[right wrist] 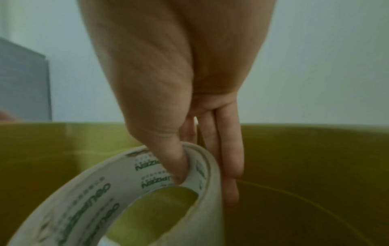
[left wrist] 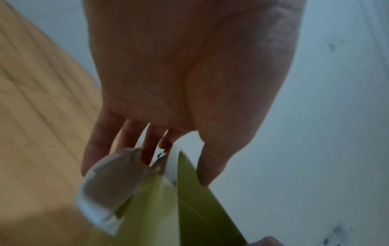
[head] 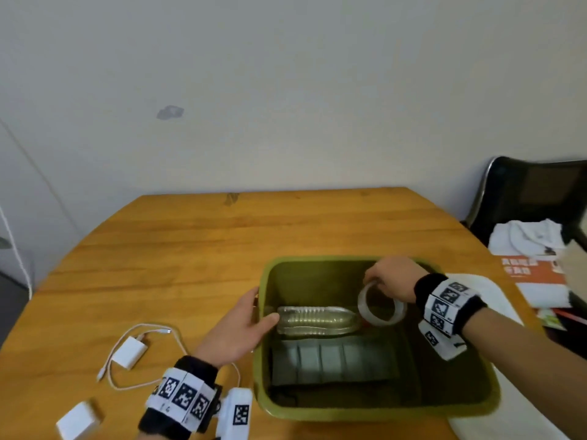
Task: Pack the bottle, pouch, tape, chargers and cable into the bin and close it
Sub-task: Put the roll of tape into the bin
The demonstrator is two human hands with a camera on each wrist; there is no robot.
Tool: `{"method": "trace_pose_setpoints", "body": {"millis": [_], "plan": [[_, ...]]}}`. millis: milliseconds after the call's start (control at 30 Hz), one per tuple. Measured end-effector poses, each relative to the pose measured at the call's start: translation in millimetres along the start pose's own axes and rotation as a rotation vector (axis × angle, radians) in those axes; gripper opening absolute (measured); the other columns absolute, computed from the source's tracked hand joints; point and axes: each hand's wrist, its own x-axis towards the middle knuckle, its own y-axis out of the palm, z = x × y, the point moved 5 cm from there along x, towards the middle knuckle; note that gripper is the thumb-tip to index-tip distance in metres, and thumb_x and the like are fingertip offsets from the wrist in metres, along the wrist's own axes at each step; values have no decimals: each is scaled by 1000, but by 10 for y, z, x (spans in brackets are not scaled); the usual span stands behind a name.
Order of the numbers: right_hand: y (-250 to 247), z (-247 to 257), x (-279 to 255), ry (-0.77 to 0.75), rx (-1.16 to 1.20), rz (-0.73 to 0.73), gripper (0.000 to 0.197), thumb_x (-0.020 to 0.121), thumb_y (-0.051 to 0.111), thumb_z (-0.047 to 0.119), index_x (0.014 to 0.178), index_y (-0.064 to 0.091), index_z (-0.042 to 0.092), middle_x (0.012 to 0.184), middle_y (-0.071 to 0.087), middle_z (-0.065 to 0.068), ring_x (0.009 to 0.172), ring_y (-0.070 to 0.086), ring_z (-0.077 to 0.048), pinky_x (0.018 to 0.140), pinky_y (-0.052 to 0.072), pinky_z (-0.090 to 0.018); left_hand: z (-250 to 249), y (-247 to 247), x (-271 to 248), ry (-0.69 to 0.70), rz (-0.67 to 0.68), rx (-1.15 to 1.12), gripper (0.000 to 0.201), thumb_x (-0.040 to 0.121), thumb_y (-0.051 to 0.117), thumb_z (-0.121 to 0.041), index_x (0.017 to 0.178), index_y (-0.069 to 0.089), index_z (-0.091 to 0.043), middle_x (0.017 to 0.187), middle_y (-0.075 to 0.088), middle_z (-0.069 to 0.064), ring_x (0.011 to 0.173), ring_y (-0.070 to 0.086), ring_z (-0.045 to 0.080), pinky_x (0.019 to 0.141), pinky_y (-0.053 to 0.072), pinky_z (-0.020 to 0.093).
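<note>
The olive-green bin [head: 349, 258] stands open on the wooden table. A clear plastic bottle [head: 317, 320] lies on its side inside, and a dark grey pouch [head: 330, 360] lies nearer me. My right hand [head: 373, 281] holds the tape roll [head: 362, 301] inside the bin, right of the bottle's neck. In the right wrist view the thumb sits in the tape's [right wrist: 105, 191] core with the fingers [right wrist: 229, 158] outside. My left hand [head: 263, 304] grips the bin's left wall [left wrist: 200, 208], thumb inside, fingers outside. Two white chargers [head: 130, 352] [head: 77, 423] and a white cable [head: 127, 385] lie on the table to the left.
A white lid [head: 476, 290] lies under the bin's right side. A translucent latch [left wrist: 109, 186] hangs on the bin's left wall by my fingers. A black chair [head: 533, 198] with white cloth and orange papers [head: 533, 271] stands at the table's right edge. A wall runs behind.
</note>
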Motion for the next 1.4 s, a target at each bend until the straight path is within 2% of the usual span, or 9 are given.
{"method": "trace_pose_setpoints", "body": {"millis": [133,300,467,633,866,1000,1200,1333,1400], "plan": [[274,-80,68,15,-207,65,25,97,55,11,117,70,17,114,69,-6,104,67,-26,81,50,-32,-50,77,-18,11,-38,155,55,99,51,-19,140,23,-42,138,47,-12,124,50,10,105,42,28],[524,-64,239,47,-280,215,17,99,55,6,110,67,6,113,69,-11,104,67,-30,78,50,-36,8,104,-19,-13,-59,213,64,100,48,-19,154,17,-32,150,41,-5,133,45,15,113,38,41],[671,-95,373,107,-225,293,24,98,55,2,75,52,8,74,49,-4,68,53,-22,75,51,-35,27,88,-25,-33,-55,203,64,100,48,-23,154,16,-34,153,39,-7,136,42,13,115,36,41],[835,-207,383,142,-160,316,20,100,55,6,116,65,1,111,66,-14,94,62,-31,75,48,-36,-3,105,-30,-24,-57,195,62,100,46,-21,152,16,-37,151,38,-9,135,40,11,115,35,38],[863,-145,370,116,-182,302,9,100,54,6,103,62,7,105,61,-17,90,58,-28,79,51,-38,-32,112,-10,0,-43,226,56,101,45,-18,137,15,-48,144,39,-10,132,40,10,114,34,33],[809,-106,351,135,-174,298,20,99,55,6,116,64,1,117,65,-14,104,65,-31,82,52,-38,-24,106,-7,-4,-32,233,57,101,45,-19,148,18,-38,146,39,-7,132,39,11,114,34,35],[552,105,295,108,-163,315,24,95,61,6,119,64,3,107,64,-9,96,64,-27,82,55,-35,10,76,-9,-20,-16,240,59,101,45,-21,153,18,-27,148,39,-3,135,40,17,115,34,41],[120,433,230,-3,-66,285,5,89,71,15,89,69,10,79,64,-2,70,62,-18,61,56,-31,21,41,-38,-31,-2,234,56,100,45,-24,152,22,-25,145,43,1,129,45,20,112,39,44],[-147,599,217,-82,31,255,20,89,69,13,69,67,14,65,62,1,59,59,-16,65,61,-38,4,37,-37,-37,7,230,53,100,45,-25,149,25,-25,140,46,2,123,51,22,105,46,46]]}}
